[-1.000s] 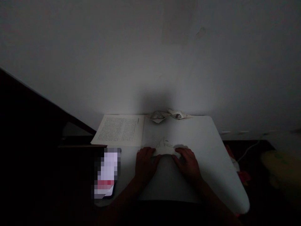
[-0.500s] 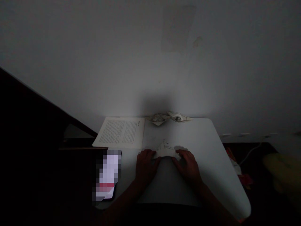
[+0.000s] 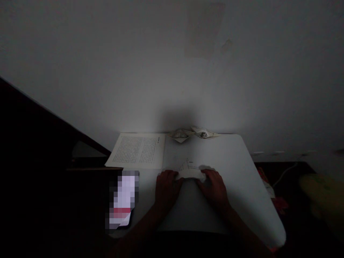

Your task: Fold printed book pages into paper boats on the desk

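Head view, v. dim: white tabletop [image 3: 236, 172] set against a wall. Printed page [image 3: 138, 150] lies flat at its back left. Left hand [image 3: 166, 190] & right hand [image 3: 213, 188] rest mid-tabletop, fingers curled down, each gripping one end of the folded paper [image 3: 189, 170] between them. Vs. a sec ago hardly any shift: both hands stay put and the paper looks slightly flatter, w/ its point still up. Phone [image 3: 122, 200] sits at front left, screen lit. Two small paper folds [image 3: 181, 134] sit at the back edge, well apart from the hands.
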### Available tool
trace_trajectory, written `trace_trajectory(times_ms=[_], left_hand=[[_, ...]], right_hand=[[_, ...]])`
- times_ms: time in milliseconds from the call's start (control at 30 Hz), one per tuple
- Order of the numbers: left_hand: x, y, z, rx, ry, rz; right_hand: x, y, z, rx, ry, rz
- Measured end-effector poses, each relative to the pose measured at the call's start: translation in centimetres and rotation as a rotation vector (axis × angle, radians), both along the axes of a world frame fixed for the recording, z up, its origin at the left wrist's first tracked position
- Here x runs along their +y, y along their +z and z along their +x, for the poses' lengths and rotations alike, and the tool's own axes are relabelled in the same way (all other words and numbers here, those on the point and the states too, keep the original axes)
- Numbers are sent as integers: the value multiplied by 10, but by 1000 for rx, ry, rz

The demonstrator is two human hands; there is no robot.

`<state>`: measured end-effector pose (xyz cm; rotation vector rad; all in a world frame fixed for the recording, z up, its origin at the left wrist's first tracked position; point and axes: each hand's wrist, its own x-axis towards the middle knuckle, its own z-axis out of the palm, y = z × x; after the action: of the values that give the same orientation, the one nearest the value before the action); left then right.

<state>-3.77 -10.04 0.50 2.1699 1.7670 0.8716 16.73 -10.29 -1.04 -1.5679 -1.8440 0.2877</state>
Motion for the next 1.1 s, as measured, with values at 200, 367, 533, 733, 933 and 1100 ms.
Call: trace_trajectory(times_ms=[200, 367, 533, 733, 933, 1100], left_hand=[[0, 1, 0, -10, -3, 7], [-1, 0, -1, -11, 2, 9], [0, -1, -1, -6, -5, -3], [0, 0, 0, 2, 3, 5], [0, -2, -1, 13, -1, -2], [0, 0, 0, 13, 7, -2]], right_hand=[[1, 1, 0, 21, -12, -43], [3, 11, -3, 98, -24, -101], [4, 15, -8, 145, -56, -108], [5, 13, -11, 125, -76, -84], [5, 9, -10, 79, -58, -70], [6, 7, -11, 38, -74, -60]])
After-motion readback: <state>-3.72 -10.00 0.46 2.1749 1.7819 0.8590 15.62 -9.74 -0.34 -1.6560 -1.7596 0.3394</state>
